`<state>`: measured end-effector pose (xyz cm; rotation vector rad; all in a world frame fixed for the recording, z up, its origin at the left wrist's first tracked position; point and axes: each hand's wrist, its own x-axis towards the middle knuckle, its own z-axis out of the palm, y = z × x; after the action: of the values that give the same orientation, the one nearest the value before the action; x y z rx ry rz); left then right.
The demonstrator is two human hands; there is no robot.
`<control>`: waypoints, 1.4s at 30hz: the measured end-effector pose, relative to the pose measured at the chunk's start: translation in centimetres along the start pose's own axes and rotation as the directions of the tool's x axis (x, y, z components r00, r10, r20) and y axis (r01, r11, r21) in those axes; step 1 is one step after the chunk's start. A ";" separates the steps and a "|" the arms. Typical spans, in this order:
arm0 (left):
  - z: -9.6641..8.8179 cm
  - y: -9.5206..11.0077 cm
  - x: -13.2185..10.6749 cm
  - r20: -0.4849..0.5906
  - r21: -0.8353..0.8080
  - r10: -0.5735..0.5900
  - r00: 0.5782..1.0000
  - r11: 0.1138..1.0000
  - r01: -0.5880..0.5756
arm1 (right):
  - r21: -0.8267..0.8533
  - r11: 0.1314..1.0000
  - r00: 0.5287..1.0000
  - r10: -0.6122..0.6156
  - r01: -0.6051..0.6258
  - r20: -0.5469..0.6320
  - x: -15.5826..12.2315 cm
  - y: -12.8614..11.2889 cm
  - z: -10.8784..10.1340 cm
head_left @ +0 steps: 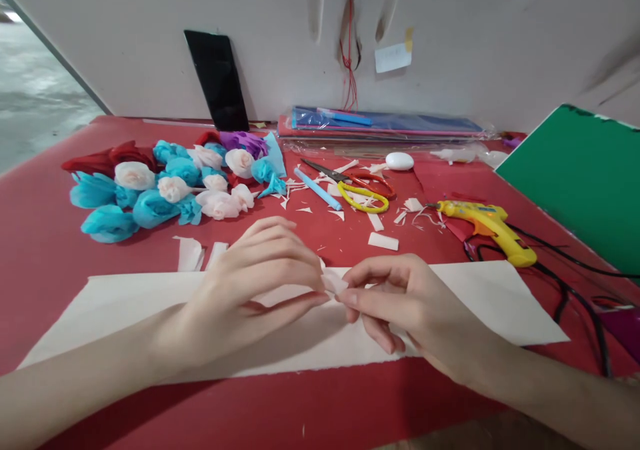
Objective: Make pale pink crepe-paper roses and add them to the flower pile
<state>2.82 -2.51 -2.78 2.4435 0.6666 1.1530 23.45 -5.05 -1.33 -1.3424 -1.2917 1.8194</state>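
Head view; pale scrap between left hand and right hand

Craft workspace; whether it belongs to a home or a workshop cannot be told. A red worktop abuts a pale, marked wall. Indicators of handicraft: a cluster of paper flowers, mostly blue and white; scissors with 1 yellow and 1 red handle loop; a yellow glue gun; scattered paper scraps; a long cream sheet; and plastic-wrapped colored sheets at the rear.
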 end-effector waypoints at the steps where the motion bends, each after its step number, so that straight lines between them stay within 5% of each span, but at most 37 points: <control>1: 0.0 0.0 0.1 0.015 0.073 0.047 0.999 0.996 -0.048 | 0.010 1.000 1.000 0.003 -0.003 0.014 0.1 0.0 0.0; 6: 0.2 0.1 0.2 0.011 0.330 0.134 0.991 0.935 -0.130 | -0.045 0.999 1.000 -0.019 0.020 0.012 0.2 -0.3 0.1; 12: 0.2 0.3 0.2 -0.029 0.374 0.071 0.997 0.926 -0.055 | -0.244 0.964 0.990 -0.128 0.108 -0.066 -0.1 -0.5 0.4; 17: 0.1 0.6 0.2 -0.028 0.342 0.015 1.000 0.940 -0.005 | -0.585 0.712 0.850 -0.523 0.389 -0.072 0.1 0.9 0.5; 22: 0.1 0.9 0.3 -0.024 0.258 -0.109 0.994 0.960 0.112 | -0.710 0.549 0.781 -0.624 0.441 0.003 -0.1 1.4 0.4; 27: 0.0 0.4 0.8 0.080 -0.034 -0.432 0.898 0.899 0.436 | -0.665 0.572 0.762 -0.647 0.481 -0.006 -0.2 1.2 0.5; 30: 0.0 0.0 0.9 0.221 -0.179 -0.505 0.834 0.820 0.543 | -0.648 0.582 0.763 -0.646 0.490 -0.003 -0.1 1.2 0.4; 35: 0.0 -0.1 0.7 0.299 -0.343 -0.596 0.746 0.662 0.666 | -0.643 0.617 0.792 -0.610 0.454 -0.026 0.0 1.0 0.3; 39: 0.1 0.1 0.6 0.286 -0.365 -0.617 0.733 0.637 0.679 | -0.534 0.740 0.851 -0.520 0.408 -0.070 0.0 0.5 0.4; 42: 0.0 0.3 0.6 0.267 -0.363 -0.598 0.755 0.664 0.654 | -0.348 0.897 0.942 -0.323 0.272 -0.094 -0.1 -0.1 0.6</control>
<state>3.26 -2.43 -2.29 1.6633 0.9867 0.7419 22.89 -5.38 -1.18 -1.3293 -1.6703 1.3083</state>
